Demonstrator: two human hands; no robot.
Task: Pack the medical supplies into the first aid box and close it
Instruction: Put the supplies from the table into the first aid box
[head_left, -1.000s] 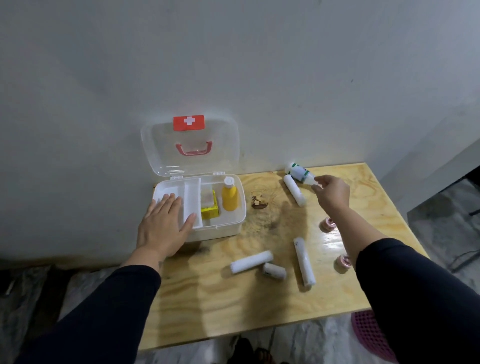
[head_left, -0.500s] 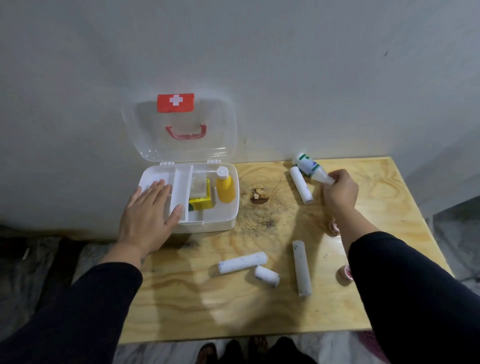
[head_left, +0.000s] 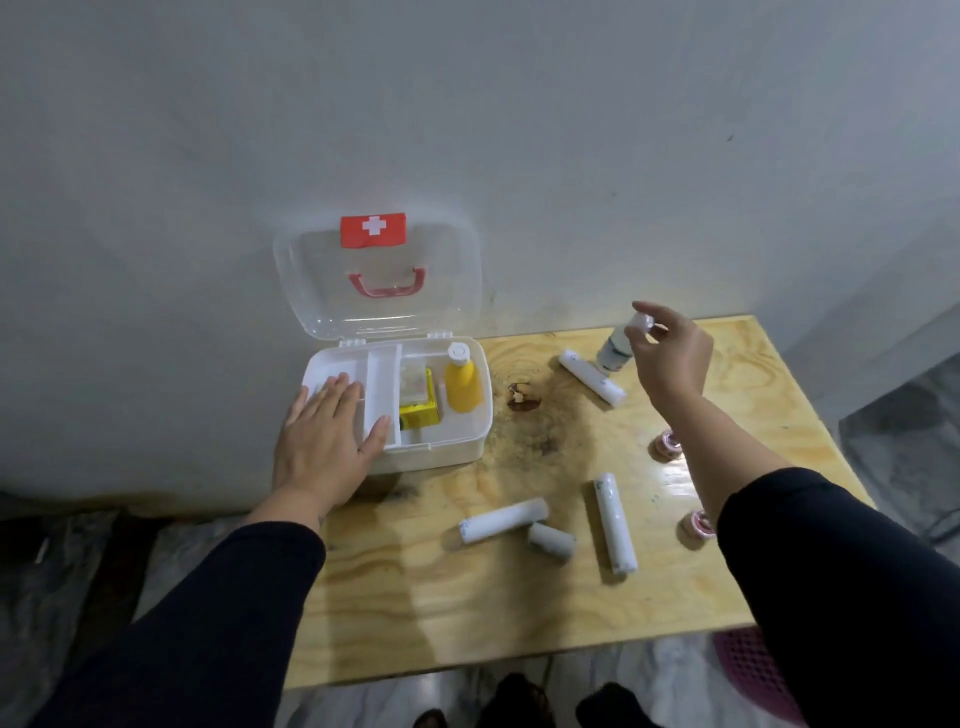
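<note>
The white first aid box (head_left: 470, 444) stands open at the table's back left, its clear lid (head_left: 376, 275) leaning on the wall. Inside are a yellow bottle (head_left: 461, 382) and a yellow carton (head_left: 418, 410). My left hand (head_left: 327, 441) lies flat on the box's left compartment, fingers spread. My right hand (head_left: 670, 353) holds a small white bottle (head_left: 618, 348) by its cap, lifted above the table's far side. Several white bandage rolls lie on the wood: one (head_left: 592, 376) under the bottle, others (head_left: 503, 520), (head_left: 615, 525), (head_left: 552, 541) in front.
The plywood table (head_left: 519, 613) stands against a grey wall. Two pink tape rolls (head_left: 667, 444), (head_left: 698, 526) sit beside my right forearm. A dark stain (head_left: 519, 400) marks the wood right of the box. Floor drops off at the right edge.
My right hand has picked the white bottle up off the table and turned it upright, holding it by the cap. My left hand stays on the box.
</note>
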